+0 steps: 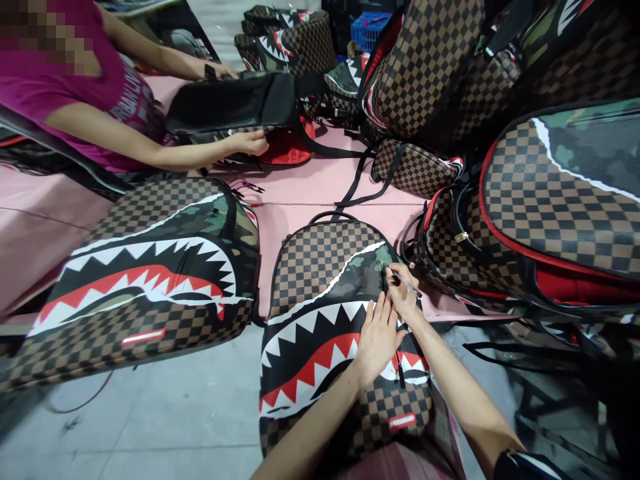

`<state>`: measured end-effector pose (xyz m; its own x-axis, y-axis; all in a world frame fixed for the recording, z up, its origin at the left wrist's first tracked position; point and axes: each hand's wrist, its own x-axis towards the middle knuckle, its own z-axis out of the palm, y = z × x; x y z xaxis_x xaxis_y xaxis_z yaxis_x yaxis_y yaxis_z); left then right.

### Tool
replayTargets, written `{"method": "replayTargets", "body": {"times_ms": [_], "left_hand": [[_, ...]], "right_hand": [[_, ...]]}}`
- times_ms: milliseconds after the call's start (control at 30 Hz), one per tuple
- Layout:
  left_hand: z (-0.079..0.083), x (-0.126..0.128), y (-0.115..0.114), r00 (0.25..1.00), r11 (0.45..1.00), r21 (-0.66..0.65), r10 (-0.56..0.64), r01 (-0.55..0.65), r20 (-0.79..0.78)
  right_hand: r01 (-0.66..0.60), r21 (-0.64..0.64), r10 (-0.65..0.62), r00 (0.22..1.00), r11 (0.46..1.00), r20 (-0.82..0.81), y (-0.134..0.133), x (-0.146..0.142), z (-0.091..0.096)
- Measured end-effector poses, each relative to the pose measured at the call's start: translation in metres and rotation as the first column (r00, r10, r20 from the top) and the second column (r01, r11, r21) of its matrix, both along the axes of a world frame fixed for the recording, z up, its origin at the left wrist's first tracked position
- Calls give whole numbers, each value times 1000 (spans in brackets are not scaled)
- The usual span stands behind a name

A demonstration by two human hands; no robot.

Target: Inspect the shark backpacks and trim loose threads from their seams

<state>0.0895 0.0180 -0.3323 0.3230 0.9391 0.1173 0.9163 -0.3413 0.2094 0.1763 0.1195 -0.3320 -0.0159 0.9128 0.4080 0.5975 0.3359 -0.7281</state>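
A backpack [325,267] with brown-and-black checks, a camouflage patch and a shark-mouth print lies in front of me. My left hand [377,340] rests on its front with fingers stretched out, below the camouflage part. In my right hand [403,293] is a slim dark pen [411,285], pinched between the fingers. That hand is by the zipper [384,273] on the camouflage patch, just above my left fingertips. The fingers partly hide the pen's tip. Toward the bottom of the bag sits a red label [402,421].
A similar backpack [150,267] lies to the left. Across the pink table [300,190], a person in a magenta shirt [120,113] handles an open black bag [240,100]. More checkered bags [565,193] crowd the right. A small checkered pouch [415,167] with a strap lies ahead.
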Motion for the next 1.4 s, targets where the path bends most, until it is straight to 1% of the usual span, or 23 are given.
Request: {"method": "replayTargets", "body": {"times_ms": [167, 300, 433, 567, 667, 767, 833, 867, 900, 967, 1000, 1033, 1067, 1300, 1400], "left_hand": [[-2, 1, -1, 1000, 999, 48, -3, 3, 4], [-4, 0, 1, 1000, 997, 71, 7, -7, 4], [-3, -1, 1, 999, 997, 76, 18, -20, 32], [-4, -3, 2, 997, 992, 124, 6, -15, 71], [-12, -4, 4, 996, 981, 192, -4, -14, 94], [-33, 0, 8, 994, 957, 288, 6, -37, 108], [-53, 6, 13, 994, 918, 389, 31, -70, 106], [-63, 10, 17, 993, 880, 465, 49, -93, 106], [-73, 14, 21, 991, 822, 556, 69, -123, 118], [-88, 20, 30, 980, 667, 719, 102, -196, 173], [-93, 22, 35, 972, 599, 767, 111, -232, 207], [-96, 24, 39, 964, 551, 792, 117, -262, 237], [-97, 24, 42, 959, 528, 802, 123, -280, 254], [-98, 29, 53, 928, 492, 788, 160, -370, 336], [-93, 28, 55, 930, 468, 804, 169, -367, 327]], "right_hand": [[-43, 46, 43, 999, 998, 5, -1, 2, -3], [-63, 49, 62, 998, 997, 14, 1, 2, -7], [-29, 9, 30, 999, 1000, -17, 1, 1, -5], [49, -70, -51, 998, 996, -33, -1, 1, -3], [106, -100, -108, 994, 989, -12, 1, 0, -2], [129, -69, -130, 992, 989, -2, 2, 0, -4], [130, -44, -130, 991, 991, 11, 3, 1, -6], [131, -34, -130, 991, 991, 20, 3, 2, -7], [132, -27, -131, 991, 991, 29, 3, 3, -9], [129, -13, -128, 991, 992, 39, 5, 5, -13], [128, -3, -128, 991, 992, 38, 6, 6, -15], [125, 6, -125, 992, 992, 36, 8, 7, -17], [119, 10, -119, 992, 993, 35, 10, 7, -19], [127, -29, -126, 991, 991, 39, 17, 9, -28], [140, -49, -139, 990, 989, 28, 17, 8, -27]]}}
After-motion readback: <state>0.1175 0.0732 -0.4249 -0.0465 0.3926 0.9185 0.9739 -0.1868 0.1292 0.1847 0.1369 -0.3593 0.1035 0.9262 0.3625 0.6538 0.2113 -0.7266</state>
